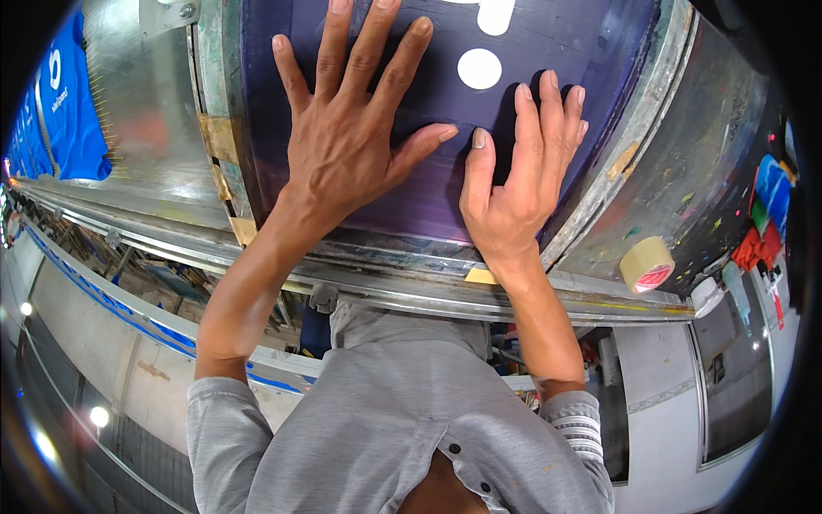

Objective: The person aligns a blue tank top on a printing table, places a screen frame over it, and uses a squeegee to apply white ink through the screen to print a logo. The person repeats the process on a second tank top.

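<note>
My left hand [342,146] lies palm down over a dark purple printing screen [402,206], its fingers spread wide and its fingertips near the top edge of the view. To its right, my right hand [514,184] also rests palm down by the screen's right part, fingers stretched out and thumb apart. Between and above the hands, a white round spot [479,68] shows on the screen, with part of another white shape [495,17] above it. A metal frame [612,176] borders the screen. Neither hand holds anything.
Blue printed fabric [77,107] lies on the metal table surface at the far left. At the right stands a roll of tan tape [647,265], with a red cloth [757,248] beyond it. Brown tape [221,139] covers part of the frame's left side. The table's metal edge [411,300] runs before me.
</note>
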The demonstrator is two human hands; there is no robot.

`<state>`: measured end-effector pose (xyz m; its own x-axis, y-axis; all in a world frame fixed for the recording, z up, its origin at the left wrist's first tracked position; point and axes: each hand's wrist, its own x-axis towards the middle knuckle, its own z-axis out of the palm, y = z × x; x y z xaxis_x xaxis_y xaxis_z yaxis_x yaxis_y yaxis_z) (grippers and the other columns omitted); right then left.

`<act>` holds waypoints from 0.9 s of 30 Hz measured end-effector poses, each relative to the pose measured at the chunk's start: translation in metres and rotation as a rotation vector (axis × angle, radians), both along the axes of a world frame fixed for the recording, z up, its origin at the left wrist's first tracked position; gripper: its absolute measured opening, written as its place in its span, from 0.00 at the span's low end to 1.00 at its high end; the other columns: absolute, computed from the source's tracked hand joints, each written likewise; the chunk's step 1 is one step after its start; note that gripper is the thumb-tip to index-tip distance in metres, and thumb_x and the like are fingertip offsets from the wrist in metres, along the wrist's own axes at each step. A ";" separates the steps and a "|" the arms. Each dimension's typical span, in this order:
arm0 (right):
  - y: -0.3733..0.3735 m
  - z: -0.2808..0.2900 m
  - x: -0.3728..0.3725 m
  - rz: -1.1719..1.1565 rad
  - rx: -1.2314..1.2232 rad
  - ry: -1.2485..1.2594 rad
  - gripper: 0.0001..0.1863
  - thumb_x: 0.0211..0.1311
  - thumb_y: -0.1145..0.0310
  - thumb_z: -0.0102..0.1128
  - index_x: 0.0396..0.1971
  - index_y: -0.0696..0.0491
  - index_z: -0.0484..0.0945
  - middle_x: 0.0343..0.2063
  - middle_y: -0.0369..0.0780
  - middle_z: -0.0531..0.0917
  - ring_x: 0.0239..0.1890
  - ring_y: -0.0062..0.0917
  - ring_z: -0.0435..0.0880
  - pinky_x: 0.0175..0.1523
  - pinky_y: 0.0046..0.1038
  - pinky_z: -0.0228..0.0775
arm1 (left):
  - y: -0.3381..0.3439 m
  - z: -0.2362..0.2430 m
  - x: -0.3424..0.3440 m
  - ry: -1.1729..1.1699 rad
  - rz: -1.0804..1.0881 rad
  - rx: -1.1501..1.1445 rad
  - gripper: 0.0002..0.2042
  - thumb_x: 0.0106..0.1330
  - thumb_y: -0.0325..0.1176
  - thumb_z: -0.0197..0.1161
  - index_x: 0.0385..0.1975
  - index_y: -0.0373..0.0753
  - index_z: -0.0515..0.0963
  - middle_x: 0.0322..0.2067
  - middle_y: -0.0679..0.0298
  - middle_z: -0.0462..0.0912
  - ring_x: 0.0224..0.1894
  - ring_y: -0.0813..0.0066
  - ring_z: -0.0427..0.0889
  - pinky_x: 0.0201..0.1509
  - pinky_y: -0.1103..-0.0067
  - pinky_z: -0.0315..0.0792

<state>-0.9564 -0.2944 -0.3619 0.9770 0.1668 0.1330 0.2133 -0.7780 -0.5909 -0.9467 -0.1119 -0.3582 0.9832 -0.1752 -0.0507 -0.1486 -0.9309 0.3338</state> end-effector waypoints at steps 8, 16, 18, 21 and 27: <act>-0.001 0.000 -0.001 0.035 -0.071 0.017 0.26 0.61 0.71 0.58 0.60 0.64 0.74 0.66 0.53 0.71 0.73 0.55 0.57 0.76 0.55 0.33 | -0.003 0.006 0.003 0.077 -0.021 0.098 0.40 0.64 0.67 0.56 0.73 0.51 0.62 0.76 0.63 0.54 0.79 0.58 0.45 0.74 0.47 0.21; -0.001 -0.001 0.000 0.043 -0.109 0.007 0.26 0.61 0.71 0.58 0.60 0.64 0.74 0.65 0.54 0.71 0.73 0.56 0.57 0.75 0.56 0.34 | -0.005 0.003 0.003 0.051 -0.008 0.088 0.39 0.63 0.66 0.57 0.72 0.52 0.64 0.75 0.65 0.57 0.78 0.60 0.48 0.74 0.47 0.20; -0.001 0.000 0.001 0.049 -0.122 0.010 0.26 0.61 0.71 0.57 0.59 0.64 0.75 0.66 0.54 0.71 0.73 0.56 0.57 0.75 0.56 0.34 | -0.005 0.003 0.003 0.037 -0.004 0.071 0.39 0.62 0.65 0.59 0.71 0.52 0.65 0.74 0.65 0.58 0.78 0.60 0.49 0.74 0.47 0.21; 0.001 0.001 0.002 0.057 -0.123 0.008 0.26 0.61 0.71 0.57 0.59 0.65 0.75 0.66 0.54 0.70 0.73 0.56 0.57 0.75 0.56 0.34 | -0.003 0.004 0.004 0.026 0.005 0.043 0.39 0.61 0.64 0.62 0.71 0.54 0.65 0.74 0.66 0.59 0.77 0.60 0.50 0.74 0.46 0.23; 0.006 0.002 -0.003 0.037 -0.133 -0.005 0.26 0.60 0.71 0.58 0.58 0.64 0.75 0.67 0.53 0.68 0.74 0.54 0.55 0.75 0.58 0.35 | 0.004 0.005 0.005 -0.020 -0.004 -0.007 0.39 0.59 0.60 0.66 0.71 0.56 0.65 0.73 0.67 0.60 0.76 0.62 0.53 0.73 0.43 0.36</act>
<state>-0.9593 -0.2885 -0.3596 0.9692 0.2190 0.1125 0.2459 -0.8410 -0.4819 -0.9419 -0.1076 -0.3528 0.9833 -0.1796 -0.0295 -0.1593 -0.9277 0.3376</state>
